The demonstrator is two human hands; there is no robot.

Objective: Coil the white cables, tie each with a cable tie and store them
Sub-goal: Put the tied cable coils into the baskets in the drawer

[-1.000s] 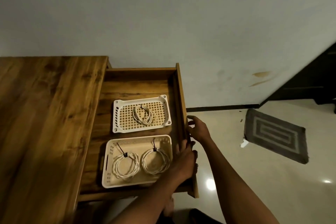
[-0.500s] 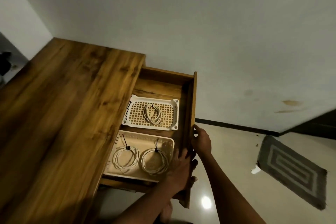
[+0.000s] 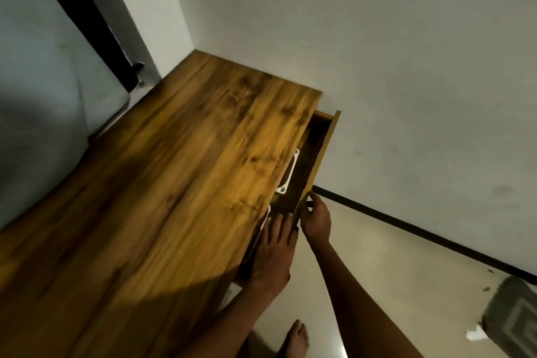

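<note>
Hands, two, both working at the drawer front (image 3: pixel 316 166), which is standing just right of the wooden surface (image 3: pixel 180 183). Left hand (image 3: pixel 273 250), nearer of the pair, is lying with fingers straight and flat over the near end of the narrow open gap, gripping nothing. Right hand (image 3: pixel 315 219), just beyond and to the right, is curling its fingers round the outer edge of the drawer front. Drawer is running its long axis from near to far along the surface's right edge, so the closing push is, by judgement, leftward, across that axis. White basket rim (image 3: pixel 287 174) is showing in the gap beyond both hands; a sliver of a second basket (image 3: pixel 266 218) is touching the left fingertips' line. Coiled white cables are lying out of sight under the surface, presumably in those baskets. Risk: left fingers sitting in the closing gap.
</note>
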